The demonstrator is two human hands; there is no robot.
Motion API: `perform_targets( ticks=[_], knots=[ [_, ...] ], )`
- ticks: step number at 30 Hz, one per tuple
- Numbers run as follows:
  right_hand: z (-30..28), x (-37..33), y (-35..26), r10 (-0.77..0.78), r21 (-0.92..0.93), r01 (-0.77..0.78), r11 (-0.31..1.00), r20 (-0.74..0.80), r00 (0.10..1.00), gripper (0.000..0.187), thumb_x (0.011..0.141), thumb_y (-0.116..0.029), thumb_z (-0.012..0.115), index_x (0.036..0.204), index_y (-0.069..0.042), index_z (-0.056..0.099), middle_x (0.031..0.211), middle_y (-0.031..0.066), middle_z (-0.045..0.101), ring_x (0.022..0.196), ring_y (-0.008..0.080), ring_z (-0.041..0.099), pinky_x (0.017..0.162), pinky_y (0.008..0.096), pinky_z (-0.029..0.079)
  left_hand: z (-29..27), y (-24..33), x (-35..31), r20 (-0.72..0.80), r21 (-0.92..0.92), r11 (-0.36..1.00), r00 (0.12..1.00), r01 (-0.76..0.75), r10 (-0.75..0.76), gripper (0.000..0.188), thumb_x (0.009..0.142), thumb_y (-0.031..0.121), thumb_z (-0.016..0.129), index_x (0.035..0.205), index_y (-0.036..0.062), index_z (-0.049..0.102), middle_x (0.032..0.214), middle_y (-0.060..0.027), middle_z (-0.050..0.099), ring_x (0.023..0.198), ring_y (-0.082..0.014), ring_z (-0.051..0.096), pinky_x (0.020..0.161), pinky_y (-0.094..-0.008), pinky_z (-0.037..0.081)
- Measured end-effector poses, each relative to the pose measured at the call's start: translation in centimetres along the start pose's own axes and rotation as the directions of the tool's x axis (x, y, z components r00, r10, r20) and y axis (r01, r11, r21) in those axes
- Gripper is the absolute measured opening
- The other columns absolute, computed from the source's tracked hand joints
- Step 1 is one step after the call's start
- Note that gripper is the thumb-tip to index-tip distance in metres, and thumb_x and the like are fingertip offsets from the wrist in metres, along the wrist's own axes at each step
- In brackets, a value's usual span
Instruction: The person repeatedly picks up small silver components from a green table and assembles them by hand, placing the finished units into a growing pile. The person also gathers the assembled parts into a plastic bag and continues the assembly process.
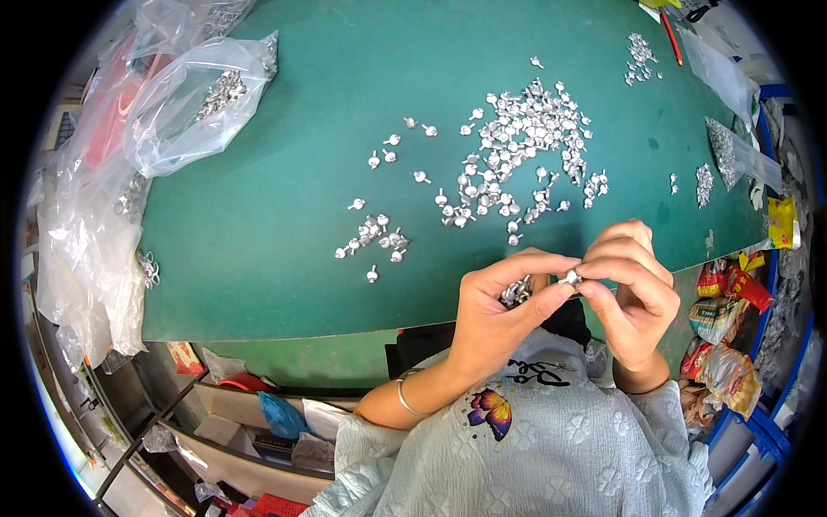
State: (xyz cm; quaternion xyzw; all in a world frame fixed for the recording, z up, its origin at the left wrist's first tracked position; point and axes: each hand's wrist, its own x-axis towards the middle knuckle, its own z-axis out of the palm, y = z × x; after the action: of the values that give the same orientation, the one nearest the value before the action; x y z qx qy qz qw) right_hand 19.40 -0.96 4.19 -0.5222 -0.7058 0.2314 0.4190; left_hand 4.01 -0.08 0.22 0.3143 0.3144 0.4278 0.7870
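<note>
1 small silver piece point(569, 277) between 2 hands point(489, 303) point(636, 297)

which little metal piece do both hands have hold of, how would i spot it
Find the large green tabletop; at its near edge, the left hand and right hand meet. Between their fingers sits one small silver metal piece. Unlike the loose silver pieces cupped in the left hand or the scattered silver pile beyond, only it is held by both hands.

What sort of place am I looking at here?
Probably a small workshop: loose silvery metal pieces are spread over a big green table, and a clear plastic bag at its left holds more small pieces.
</note>
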Motion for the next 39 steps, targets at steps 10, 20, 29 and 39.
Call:
perform_targets(
  ticks=[10, 20, 29, 39],
  knots=[
    [0.0, 0.0, -0.3, 0.014, 0.02, -0.014, 1.0, -0.01, 1.0, 0.017, 0.066, -0.002, 0.072, 0.082, 0.0, 0.065, 0.079, 0.0071, 0.063, 0.074, 0.0222, 0.054, 0.071, 0.0326, 0.035, 0.0, 0.2, 0.0, 0.009, -0.087, 0.991, 0.994, 0.105, -0.104, 0.019, 0.082, 0.002, 0.063, 0.101, 0.0001, 0.064, 0.071, 0.0042, 0.052, 0.062, -0.0014, 0.04, 0.053, -0.0168, 0.033],
    [-0.4, 0.3, 0.0, 0.041, 0.008, -0.041, 0.999, 0.059, 0.997, 0.013, 0.07, -0.002, 0.069, 0.082, -0.001, 0.064, 0.079, 0.0064, 0.062, 0.073, 0.0207, 0.054, 0.072, 0.0314, 0.035, 0.0, -0.2, 0.2, -0.005, 0.134, 0.98, 0.989, -0.144, 0.146, 0.018, 0.078, -0.001, 0.065, 0.096, 0.0002, 0.065, 0.075, 0.0007, 0.056, 0.06, -0.0028, 0.041, 0.055, -0.0179, 0.034],
    [0.7, -1.2, 1.0, 0.416, 0.688, -0.477, 0.546, 0.271, 0.868, 0.007, 0.086, -0.003, 0.057, 0.085, 0.003, 0.059, 0.081, 0.0058, 0.059, 0.079, 0.012, 0.052, 0.072, 0.0267, 0.041, -0.1, -0.4, 0.0, -0.051, 0.165, 0.971, 0.982, -0.172, 0.183, 0.013, 0.075, -0.005, 0.067, 0.087, -0.0013, 0.063, 0.076, -0.0007, 0.057, 0.061, -0.0035, 0.042, 0.056, -0.0186, 0.035],
    [0.2, -1.6, 3.2, 0.411, 0.367, -0.416, 0.832, 0.097, 0.907, 0.003, 0.082, -0.001, 0.06, 0.08, 0.001, 0.061, 0.08, 0.0063, 0.06, 0.076, 0.0122, 0.054, 0.07, 0.026, 0.043, -0.4, -1.0, 0.7, -0.043, -0.091, 0.989, 0.991, 0.12, -0.125, 0.011, 0.081, 0.0, 0.06, 0.092, -0.0016, 0.06, 0.077, -0.0039, 0.056, 0.06, -0.0028, 0.041, 0.05, -0.0163, 0.031]
  ],
)
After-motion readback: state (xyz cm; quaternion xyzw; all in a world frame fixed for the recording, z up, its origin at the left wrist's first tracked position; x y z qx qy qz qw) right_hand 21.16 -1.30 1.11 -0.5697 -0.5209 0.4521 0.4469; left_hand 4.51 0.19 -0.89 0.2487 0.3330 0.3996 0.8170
